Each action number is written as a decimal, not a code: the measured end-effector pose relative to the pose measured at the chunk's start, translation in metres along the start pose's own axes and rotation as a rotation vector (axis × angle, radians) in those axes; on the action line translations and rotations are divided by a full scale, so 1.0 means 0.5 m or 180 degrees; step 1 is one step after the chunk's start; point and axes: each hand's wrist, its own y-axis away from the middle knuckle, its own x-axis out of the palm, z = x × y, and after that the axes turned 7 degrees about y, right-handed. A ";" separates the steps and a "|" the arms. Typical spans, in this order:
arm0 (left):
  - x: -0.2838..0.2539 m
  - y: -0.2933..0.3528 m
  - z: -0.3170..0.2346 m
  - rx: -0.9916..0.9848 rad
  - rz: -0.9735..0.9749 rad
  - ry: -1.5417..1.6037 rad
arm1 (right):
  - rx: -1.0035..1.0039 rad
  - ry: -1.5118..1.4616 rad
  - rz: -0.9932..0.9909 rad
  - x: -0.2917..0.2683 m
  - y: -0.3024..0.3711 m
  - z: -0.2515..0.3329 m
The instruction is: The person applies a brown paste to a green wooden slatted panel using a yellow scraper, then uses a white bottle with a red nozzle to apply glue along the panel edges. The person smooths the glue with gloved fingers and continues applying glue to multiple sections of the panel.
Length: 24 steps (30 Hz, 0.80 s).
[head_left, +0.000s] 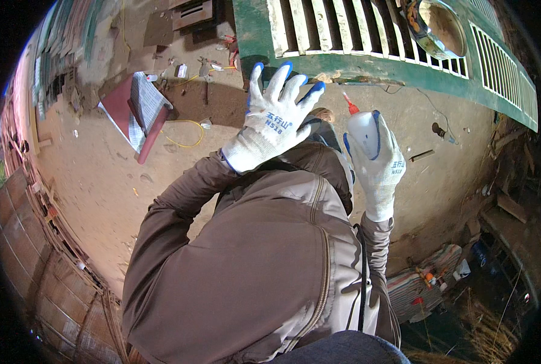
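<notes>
White knitted gloves with blue fingertips cover both of my hands. My left hand [278, 118] is spread with its fingers apart and holds nothing, just short of the green frame's near edge. In my right hand [376, 155] is a white squeeze bottle [361, 128] with a red nozzle [350, 106], fingers wrapped round its body. The nozzle tilts up and away toward the green wooden frame [355, 71], apart from it. White slats [334, 27] fill part of that frame.
A round tin [438, 30] stands on the slatted frame at the far right. On the floor at left lies a folded dark red sheet with printed paper [138, 115], beside a yellow cord [182, 144]. Stacked boards [70, 36] are at far left, clutter [428, 279] at lower right.
</notes>
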 end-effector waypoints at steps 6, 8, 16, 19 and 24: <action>0.005 0.004 -0.001 -0.0063 0.0057 -0.0027 | 0.0092 -0.0162 0.0277 -0.017 -0.008 0.021; 0.005 0.003 0.000 -0.0056 0.0084 -0.0047 | 0.0058 -0.0129 0.0262 -0.016 -0.008 0.021; 0.013 0.005 0.003 0.0002 -0.0016 0.0022 | 0.0053 -0.0031 0.0155 -0.014 -0.007 0.018; 0.012 0.006 0.003 0.0010 -0.0021 0.0029 | 0.0023 -0.0006 0.0169 -0.013 -0.005 0.012; 0.012 0.006 0.004 0.0008 0.0019 0.0021 | 0.0139 -0.0045 0.0337 -0.025 -0.008 0.020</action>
